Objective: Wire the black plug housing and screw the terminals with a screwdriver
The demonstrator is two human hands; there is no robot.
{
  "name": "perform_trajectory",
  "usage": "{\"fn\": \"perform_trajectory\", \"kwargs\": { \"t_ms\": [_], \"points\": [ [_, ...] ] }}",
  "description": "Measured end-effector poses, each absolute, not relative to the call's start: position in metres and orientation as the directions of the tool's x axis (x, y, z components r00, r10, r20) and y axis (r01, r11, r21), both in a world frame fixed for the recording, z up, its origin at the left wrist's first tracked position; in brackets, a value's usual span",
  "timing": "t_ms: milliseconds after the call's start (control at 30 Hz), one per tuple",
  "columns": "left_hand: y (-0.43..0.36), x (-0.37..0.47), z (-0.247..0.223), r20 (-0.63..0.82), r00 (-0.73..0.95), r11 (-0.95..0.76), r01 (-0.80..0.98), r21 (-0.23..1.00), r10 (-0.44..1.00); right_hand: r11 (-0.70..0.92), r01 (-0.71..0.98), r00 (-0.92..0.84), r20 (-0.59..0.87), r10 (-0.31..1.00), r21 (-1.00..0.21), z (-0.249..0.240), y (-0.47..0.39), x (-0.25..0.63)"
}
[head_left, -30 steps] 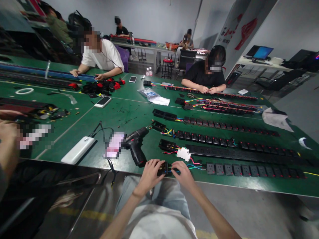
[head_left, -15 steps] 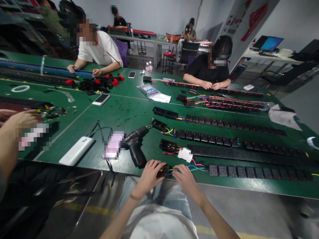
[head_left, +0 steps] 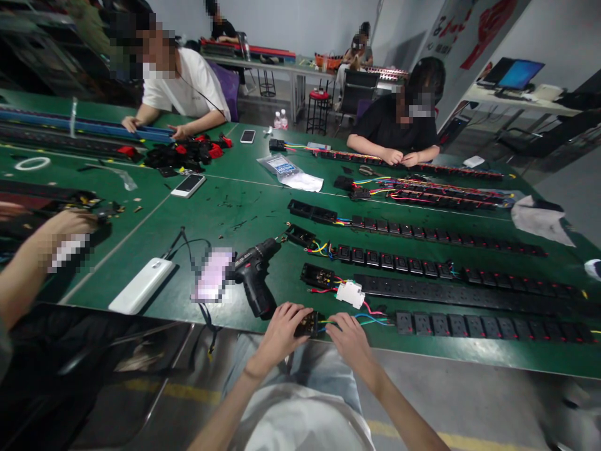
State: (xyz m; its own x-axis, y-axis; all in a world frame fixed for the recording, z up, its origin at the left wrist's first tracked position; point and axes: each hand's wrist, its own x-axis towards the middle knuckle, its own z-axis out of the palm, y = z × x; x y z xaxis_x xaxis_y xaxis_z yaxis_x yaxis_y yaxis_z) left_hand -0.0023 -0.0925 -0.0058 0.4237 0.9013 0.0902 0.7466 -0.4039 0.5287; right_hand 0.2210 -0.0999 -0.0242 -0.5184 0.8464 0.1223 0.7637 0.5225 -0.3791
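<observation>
My left hand (head_left: pixel 284 332) is closed around a small black junction box (head_left: pixel 308 323) at the near edge of the green table. Green, blue and other coloured wires (head_left: pixel 369 317) run right from that box to a row of black socket modules (head_left: pixel 451 324). My right hand (head_left: pixel 350 338) has its fingers curled over these wires, just right of the box; its fingertips are partly hidden. Behind my left hand lies a black cordless drill (head_left: pixel 256 282). A white circuit breaker (head_left: pixel 350 294) sits on wires behind my right hand.
More socket strips (head_left: pixel 399 263) lie across the table (head_left: pixel 244 225). To the left are a white power bank (head_left: pixel 142 285) and a phone (head_left: pixel 213 274). A co-worker's arm (head_left: pixel 42 250) reaches in at far left; two people sit across the table.
The view has shifted slightly. My hands stay almost in place on the box and wires. The co-worker's hand at the left has moved a little to the right.
</observation>
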Motion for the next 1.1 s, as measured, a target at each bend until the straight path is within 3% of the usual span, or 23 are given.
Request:
{"fn": "perform_trajectory", "kwargs": {
  "t_ms": [333,500,733,933,1100],
  "points": [
    [-0.093,0.000,-0.003,0.100,0.423,-0.408,0.744,0.530,0.901,0.539,0.722,-0.485,0.238,0.841,-0.433,-0.012,-0.105,0.229],
    [-0.095,0.000,-0.002,0.100,0.416,-0.402,0.746,0.530,0.904,0.405,0.799,-0.276,0.327,0.904,-0.444,0.004,-0.074,0.254],
    [-0.099,0.001,-0.001,0.109,0.402,-0.394,0.748,0.534,0.909,0.336,0.873,-0.265,0.235,0.935,-0.353,0.002,-0.033,0.259],
    [-0.101,0.002,-0.003,0.118,0.368,-0.374,0.772,0.514,0.922,0.430,0.762,-0.390,0.187,0.901,-0.484,0.027,-0.041,0.272],
    [-0.104,0.003,-0.007,0.143,0.254,-0.291,0.817,0.498,0.957,0.352,0.793,-0.337,0.125,0.933,-0.497,0.034,-0.064,0.278]
  ]
}}
